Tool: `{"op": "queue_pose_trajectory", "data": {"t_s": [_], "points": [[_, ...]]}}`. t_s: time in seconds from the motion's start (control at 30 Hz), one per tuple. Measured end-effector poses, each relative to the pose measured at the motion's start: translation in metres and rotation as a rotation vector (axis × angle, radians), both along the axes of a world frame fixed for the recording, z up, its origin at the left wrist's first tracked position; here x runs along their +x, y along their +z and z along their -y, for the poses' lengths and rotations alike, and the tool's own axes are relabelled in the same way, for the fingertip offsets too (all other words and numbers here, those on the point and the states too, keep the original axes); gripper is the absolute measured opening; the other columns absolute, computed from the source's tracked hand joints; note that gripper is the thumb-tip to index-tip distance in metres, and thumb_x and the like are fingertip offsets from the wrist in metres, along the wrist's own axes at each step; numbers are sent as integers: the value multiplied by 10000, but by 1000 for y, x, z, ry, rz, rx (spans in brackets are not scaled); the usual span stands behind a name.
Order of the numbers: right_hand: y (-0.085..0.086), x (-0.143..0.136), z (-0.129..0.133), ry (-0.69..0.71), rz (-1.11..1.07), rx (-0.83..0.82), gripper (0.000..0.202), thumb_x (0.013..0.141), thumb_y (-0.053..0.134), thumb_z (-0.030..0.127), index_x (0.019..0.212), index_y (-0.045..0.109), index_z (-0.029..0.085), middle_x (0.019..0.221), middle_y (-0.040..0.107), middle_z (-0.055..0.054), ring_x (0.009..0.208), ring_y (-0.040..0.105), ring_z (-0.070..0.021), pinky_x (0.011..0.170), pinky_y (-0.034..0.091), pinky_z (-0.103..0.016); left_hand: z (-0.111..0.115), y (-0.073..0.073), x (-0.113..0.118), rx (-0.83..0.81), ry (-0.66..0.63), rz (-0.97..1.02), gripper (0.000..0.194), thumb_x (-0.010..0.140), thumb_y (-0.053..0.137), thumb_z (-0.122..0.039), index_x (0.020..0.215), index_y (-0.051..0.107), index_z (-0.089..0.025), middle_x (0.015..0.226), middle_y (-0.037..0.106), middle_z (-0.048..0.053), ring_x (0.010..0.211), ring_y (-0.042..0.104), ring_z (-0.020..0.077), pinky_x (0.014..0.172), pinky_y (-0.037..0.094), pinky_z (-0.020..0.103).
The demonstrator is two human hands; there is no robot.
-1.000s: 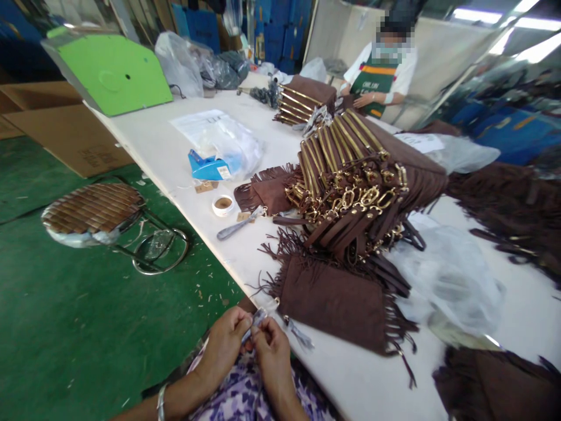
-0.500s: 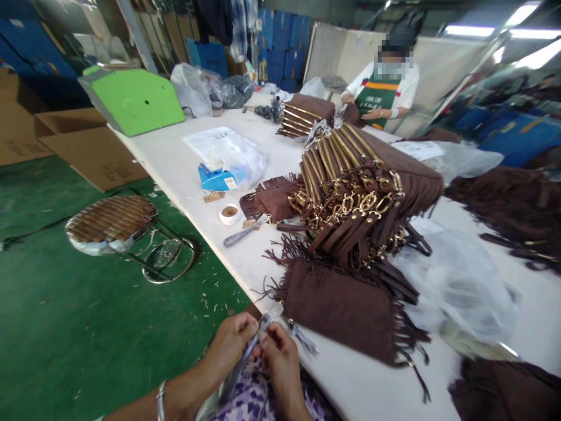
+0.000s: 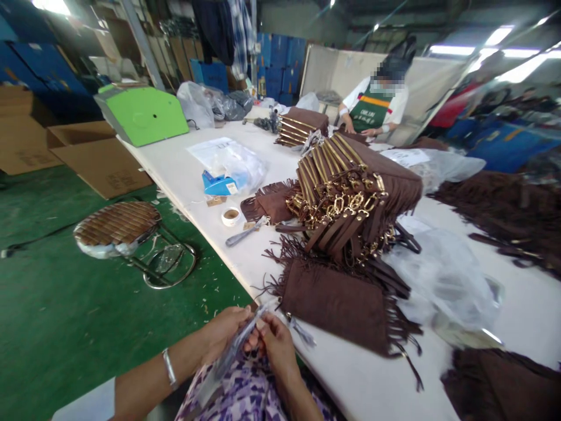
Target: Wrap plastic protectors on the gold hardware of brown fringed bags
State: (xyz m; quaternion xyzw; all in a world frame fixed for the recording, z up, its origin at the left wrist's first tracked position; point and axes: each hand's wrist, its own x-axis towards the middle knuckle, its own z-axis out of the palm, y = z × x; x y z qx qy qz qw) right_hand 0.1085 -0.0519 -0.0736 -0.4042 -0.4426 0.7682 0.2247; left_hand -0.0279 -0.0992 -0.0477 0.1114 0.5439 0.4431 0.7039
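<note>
At the table's near edge, my left hand (image 3: 230, 330) is closed on a greyish, see-through plastic strip (image 3: 231, 352) that hangs down over my lap. My right hand (image 3: 275, 342) pinches the upper part of the same strip, close beside the left. What lies inside the strip, if anything, is too blurred to make out. Just beyond my fingers a brown fringed bag (image 3: 333, 307) lies flat on the table. A small plastic-wrapped piece (image 3: 302, 332) sticks out from its near left side.
Behind the bag rises a stack of brown bags (image 3: 381, 169) with gold zips and rings. A tape roll (image 3: 230, 216), blue tape dispenser (image 3: 219, 185) and clear plastic bags (image 3: 451, 280) lie around. A person (image 3: 372, 105) works across the table; a stool (image 3: 118, 225) stands left.
My left hand has shifted slightly left and more of the plastic strip shows below it. The view has shifted a little. The person across the table has bent lower.
</note>
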Motion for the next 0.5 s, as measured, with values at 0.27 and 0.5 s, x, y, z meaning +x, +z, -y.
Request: {"op": "queue_pose_trajectory", "data": {"t_s": [0.27, 0.5], "points": [[17, 69, -4, 13, 332, 294, 389, 857, 522, 499, 1040, 646, 179, 730, 653, -20, 533, 536, -148, 500, 410, -247, 3, 0, -18, -48, -162, 130, 674, 787, 535, -741, 863, 672, -85, 836, 705, 165, 627, 651, 193, 585, 520, 272], [36, 121, -49, -95, 741, 629, 388, 907, 428, 462, 1107, 637, 204, 984, 709, -67, 780, 655, -223, 737, 491, -324, -21, -20, -3, 37, -175, -94, 413, 697, 753, -514, 746, 651, -117, 572, 615, 21, 440, 510, 110, 429, 408, 203]]}}
